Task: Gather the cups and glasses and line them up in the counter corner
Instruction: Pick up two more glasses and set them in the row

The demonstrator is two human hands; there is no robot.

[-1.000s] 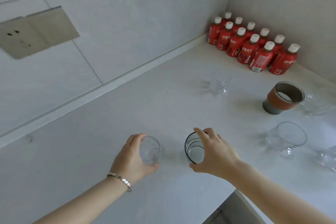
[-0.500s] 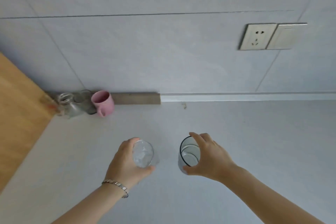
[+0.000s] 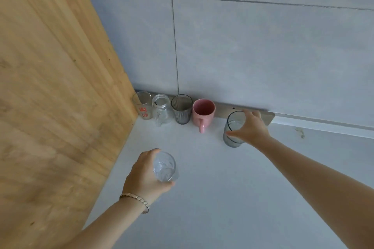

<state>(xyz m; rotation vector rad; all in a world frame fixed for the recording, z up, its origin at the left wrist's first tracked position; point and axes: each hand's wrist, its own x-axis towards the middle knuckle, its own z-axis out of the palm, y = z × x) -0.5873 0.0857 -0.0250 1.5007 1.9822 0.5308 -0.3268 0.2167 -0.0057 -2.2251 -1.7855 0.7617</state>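
In the counter corner a row stands against the wall: a clear glass with red print (image 3: 142, 106), a clear glass jar mug (image 3: 161, 111), a ribbed grey glass (image 3: 182, 108) and a pink mug (image 3: 203, 112). My right hand (image 3: 250, 129) grips a dark-rimmed grey glass (image 3: 232, 130) by its rim, just right of the pink mug, at or just above the counter. My left hand (image 3: 146, 176) holds a small clear glass (image 3: 165, 167) above the counter, nearer to me.
A tall wooden panel (image 3: 56, 95) closes the corner on the left. A grey tiled wall (image 3: 263, 46) runs along the back with a strip at its foot. The white counter (image 3: 212, 198) stretches to the right and towards me.
The view has swung left to the corner. Both hands carried their glasses there; my right hand has reached forward to the end of the row, beside the pink mug.
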